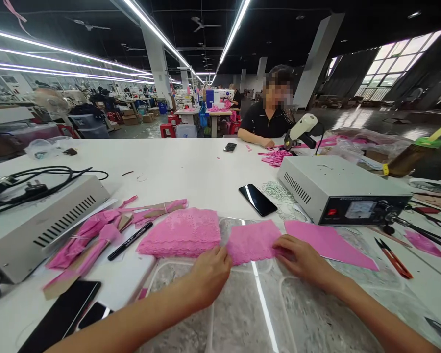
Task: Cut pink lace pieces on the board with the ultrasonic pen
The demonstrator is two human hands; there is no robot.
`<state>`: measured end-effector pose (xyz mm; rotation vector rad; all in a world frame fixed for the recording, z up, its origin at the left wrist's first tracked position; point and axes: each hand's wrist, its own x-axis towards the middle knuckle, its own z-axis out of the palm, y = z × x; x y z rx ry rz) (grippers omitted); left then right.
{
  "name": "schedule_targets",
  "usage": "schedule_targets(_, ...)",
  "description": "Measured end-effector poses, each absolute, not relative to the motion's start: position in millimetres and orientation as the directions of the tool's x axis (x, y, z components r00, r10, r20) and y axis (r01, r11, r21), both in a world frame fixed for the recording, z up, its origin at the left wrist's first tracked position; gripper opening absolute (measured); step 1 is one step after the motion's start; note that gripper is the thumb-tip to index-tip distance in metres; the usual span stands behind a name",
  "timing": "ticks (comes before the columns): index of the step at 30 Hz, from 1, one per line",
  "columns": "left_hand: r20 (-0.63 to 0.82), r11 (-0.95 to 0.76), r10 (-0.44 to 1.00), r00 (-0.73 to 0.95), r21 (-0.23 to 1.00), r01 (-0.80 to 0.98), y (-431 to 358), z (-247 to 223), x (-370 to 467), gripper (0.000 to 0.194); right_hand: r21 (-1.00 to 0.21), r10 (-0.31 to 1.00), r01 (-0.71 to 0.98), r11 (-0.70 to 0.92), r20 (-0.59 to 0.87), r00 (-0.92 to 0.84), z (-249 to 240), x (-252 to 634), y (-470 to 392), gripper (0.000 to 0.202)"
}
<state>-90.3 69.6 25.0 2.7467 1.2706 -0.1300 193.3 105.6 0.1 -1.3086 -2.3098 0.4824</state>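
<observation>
A small pink lace piece (253,240) lies flat on the grey marbled mat (242,304) between my hands. My left hand (212,274) pinches its left edge with closed fingers. At its right edge, my right hand (302,256) holds the lace between thumb and fingers. Just left of it sits a thick stack of pink lace pieces (187,230) with scalloped lower edges. On the right, beyond my right hand, lies a smooth pink fabric piece (327,242).
Grey power box (353,181) stands at right, another grey box (55,220) at left. A phone (257,199), a black marker (130,240), orange-handled tweezers (395,260) and pink strips (91,235) lie around. A person (268,117) sits across the table.
</observation>
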Motion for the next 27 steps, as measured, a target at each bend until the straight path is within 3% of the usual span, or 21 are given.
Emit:
schedule_targets(7, -0.23, -0.563, 0.803, 0.55, 0.01, 0.826, 80, 24, -75, 0.029, -0.494, 0.872, 0.723, 0.482, 0.191, -0.451, -7, 197, 99, 0.022)
schedule_targets(12, -0.276, -0.493, 0.833, 0.479, 0.021, 0.87, 84, 37, -75, 0.011, -0.498, 0.866, 0.716, 0.489, 0.181, -0.466, -5, 201, 96, 0.021)
schedule_targets(18, -0.208, -0.466, 0.856, 0.474, 0.091, 0.88, 87, 55, -72, 0.017, -0.438, 0.861, 0.744, 0.505, 0.192, -0.471, 9, 195, 92, 0.017)
schedule_targets(27, -0.09, -0.501, 0.855, 0.51, 0.106, 0.859, 87, 59, -77, 0.022, -0.26, 0.853, 0.835, 0.484, 0.353, -0.384, -5, 144, 97, 0.018)
